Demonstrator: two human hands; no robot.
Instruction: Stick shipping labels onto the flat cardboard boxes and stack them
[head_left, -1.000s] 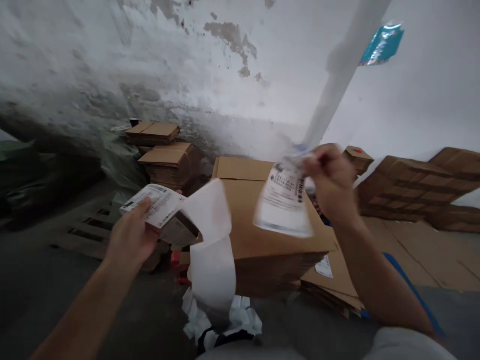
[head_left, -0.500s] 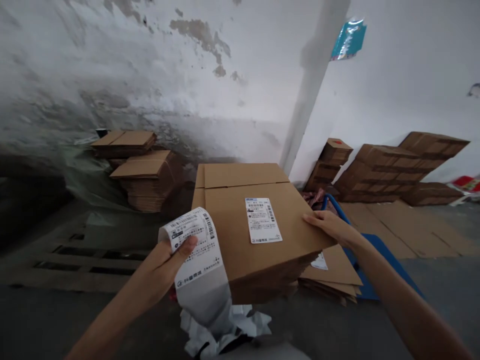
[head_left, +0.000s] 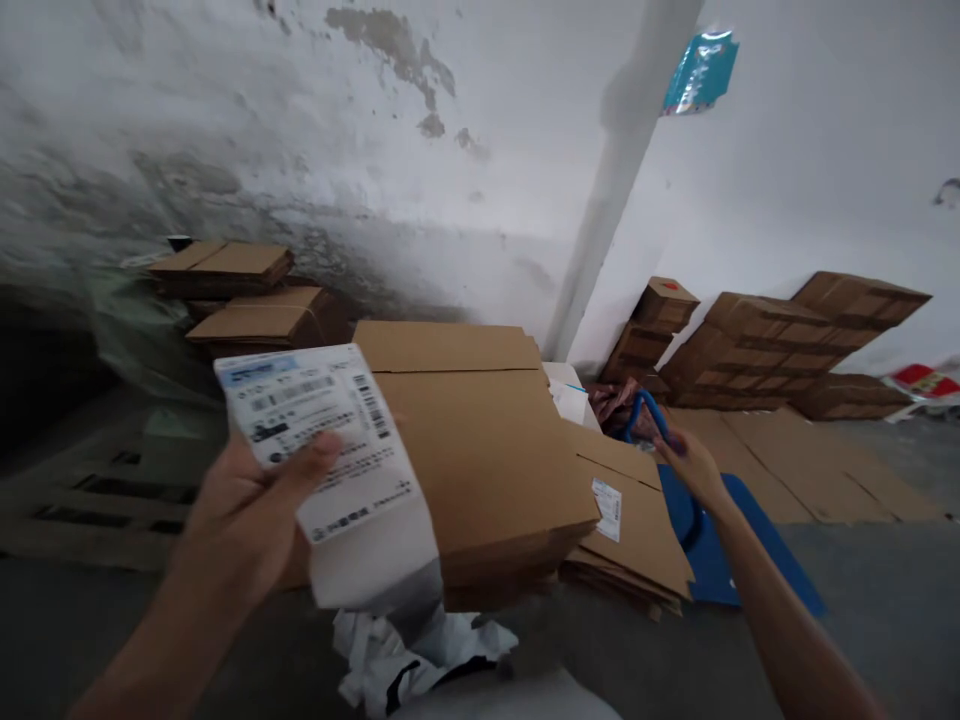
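Observation:
My left hand (head_left: 251, 515) is closed on a strip of white shipping labels (head_left: 322, 440), thumb across the printed face, held up before a stack of flattened brown cartons (head_left: 480, 450). The top carton of that stack is bare. To its right lies a lower pile of flattened cartons (head_left: 637, 520); the top one bears a white label (head_left: 606, 508). My right hand (head_left: 688, 462) reaches out just past that pile, fingers stretched and slightly blurred, holding nothing, beside the handle of a blue hand truck (head_left: 709, 545).
Crumpled white backing paper (head_left: 420, 650) lies on the floor below the labels. A wooden pallet (head_left: 90, 500) is at the left. More carton stacks stand at the back left (head_left: 240, 290) and along the right wall (head_left: 787, 340). A white pipe (head_left: 622, 180) runs up the wall.
My right hand stuck a label on the top carton, then slid that carton off to the lower pile at the right and let go. My left hand raised the label strip.

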